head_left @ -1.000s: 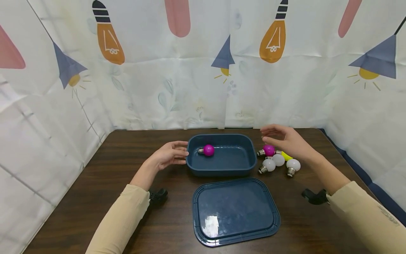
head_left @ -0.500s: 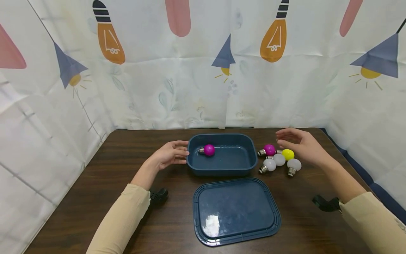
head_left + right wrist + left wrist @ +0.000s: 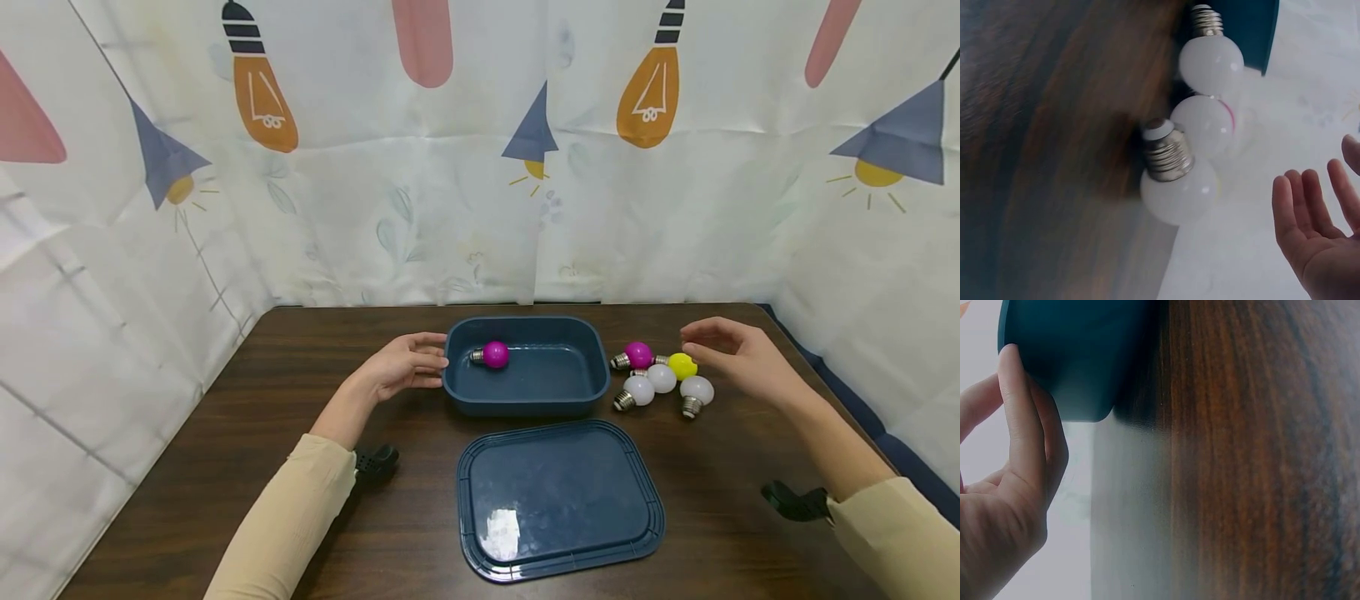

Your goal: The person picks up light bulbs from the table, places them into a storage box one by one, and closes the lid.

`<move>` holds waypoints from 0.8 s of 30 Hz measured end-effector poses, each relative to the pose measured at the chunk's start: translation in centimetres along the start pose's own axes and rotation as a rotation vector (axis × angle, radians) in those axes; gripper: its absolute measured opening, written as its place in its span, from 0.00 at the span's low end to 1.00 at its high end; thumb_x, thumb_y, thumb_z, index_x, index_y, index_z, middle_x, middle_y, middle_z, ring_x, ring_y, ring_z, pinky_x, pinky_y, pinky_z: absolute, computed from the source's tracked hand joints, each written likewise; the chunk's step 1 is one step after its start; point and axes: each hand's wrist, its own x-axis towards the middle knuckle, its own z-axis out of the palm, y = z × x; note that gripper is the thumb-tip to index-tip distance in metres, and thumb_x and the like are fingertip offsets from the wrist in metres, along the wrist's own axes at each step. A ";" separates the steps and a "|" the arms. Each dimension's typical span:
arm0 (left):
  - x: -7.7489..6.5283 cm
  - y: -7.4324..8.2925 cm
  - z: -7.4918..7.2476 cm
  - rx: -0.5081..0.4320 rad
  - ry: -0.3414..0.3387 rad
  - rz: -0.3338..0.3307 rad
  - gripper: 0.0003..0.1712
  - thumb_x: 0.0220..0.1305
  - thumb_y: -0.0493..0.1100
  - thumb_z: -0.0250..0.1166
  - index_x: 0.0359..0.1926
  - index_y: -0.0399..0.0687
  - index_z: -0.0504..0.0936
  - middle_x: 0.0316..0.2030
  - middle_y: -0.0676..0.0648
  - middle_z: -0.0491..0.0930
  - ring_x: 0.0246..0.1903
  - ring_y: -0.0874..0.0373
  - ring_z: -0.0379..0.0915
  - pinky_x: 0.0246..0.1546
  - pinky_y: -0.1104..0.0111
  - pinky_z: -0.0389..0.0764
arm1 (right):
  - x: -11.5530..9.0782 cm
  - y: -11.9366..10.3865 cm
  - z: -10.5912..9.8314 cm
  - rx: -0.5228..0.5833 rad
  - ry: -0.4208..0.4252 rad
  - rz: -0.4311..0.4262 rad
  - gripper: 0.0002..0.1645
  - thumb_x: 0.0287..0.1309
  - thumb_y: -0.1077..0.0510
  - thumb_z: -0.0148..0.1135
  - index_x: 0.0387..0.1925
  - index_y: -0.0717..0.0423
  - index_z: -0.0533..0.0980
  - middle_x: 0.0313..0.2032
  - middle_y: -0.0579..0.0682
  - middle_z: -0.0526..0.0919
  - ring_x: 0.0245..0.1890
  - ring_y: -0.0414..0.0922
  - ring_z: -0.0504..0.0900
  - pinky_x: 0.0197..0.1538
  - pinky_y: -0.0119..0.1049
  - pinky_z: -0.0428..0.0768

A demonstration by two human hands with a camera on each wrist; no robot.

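At the left end of a dark blue bin [image 3: 525, 408], my left hand [image 3: 401, 367] rests its fingertips against the outer wall; the left wrist view shows the fingers [image 3: 1022, 425] on the bin's side. Inside the bin lies a magenta light bulb [image 3: 495, 355]. My right hand [image 3: 738, 358] hovers beside a yellow bulb [image 3: 682, 366], its fingers loosely bent and holding nothing. Grouped with that bulb are another magenta bulb [image 3: 639, 356] and three white bulbs, the rightmost white bulb [image 3: 697, 389] being nearest the hand.
A dark blue lid [image 3: 558, 492] lies flat on the brown wooden table [image 3: 360, 542], in front of the bin. A white printed curtain [image 3: 450, 208] surrounds the table's back and sides. A dark blue strip [image 3: 847, 383] runs along the right edge.
My right hand has moved right and slightly toward me, from above the bulb group to its right side, uncovering the yellow bulb. The left hand has stayed at the bin.
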 end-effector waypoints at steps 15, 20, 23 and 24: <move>-0.1 -0.3 -0.1 -0.001 0.010 -0.003 0.34 0.74 0.31 0.61 0.77 0.38 0.60 0.66 0.30 0.67 0.47 0.49 0.82 0.46 0.60 0.87 | -1.2 1.7 -0.5 -0.020 0.003 0.094 0.25 0.73 0.44 0.61 0.57 0.60 0.76 0.53 0.60 0.81 0.45 0.37 0.82 0.44 0.23 0.78; 0.0 -0.2 -0.1 -0.001 0.010 -0.002 0.35 0.74 0.31 0.61 0.77 0.38 0.60 0.66 0.30 0.67 0.47 0.49 0.82 0.47 0.60 0.87 | -1.3 2.5 -0.4 -0.035 -0.031 0.133 0.27 0.73 0.45 0.62 0.58 0.62 0.76 0.53 0.61 0.81 0.46 0.45 0.81 0.44 0.28 0.80; -0.1 -0.1 0.0 0.000 0.011 -0.003 0.35 0.74 0.31 0.61 0.77 0.38 0.60 0.67 0.30 0.67 0.48 0.48 0.82 0.47 0.60 0.87 | -1.4 3.0 -0.3 -0.043 -0.053 0.145 0.27 0.73 0.46 0.62 0.58 0.64 0.75 0.54 0.61 0.81 0.47 0.47 0.79 0.44 0.32 0.80; -0.1 -0.1 0.0 0.000 0.012 -0.003 0.35 0.74 0.31 0.61 0.77 0.38 0.60 0.67 0.30 0.67 0.48 0.48 0.81 0.47 0.60 0.87 | -1.4 3.1 -0.2 -0.041 -0.058 0.150 0.27 0.73 0.46 0.63 0.58 0.64 0.75 0.54 0.62 0.81 0.47 0.47 0.79 0.44 0.33 0.81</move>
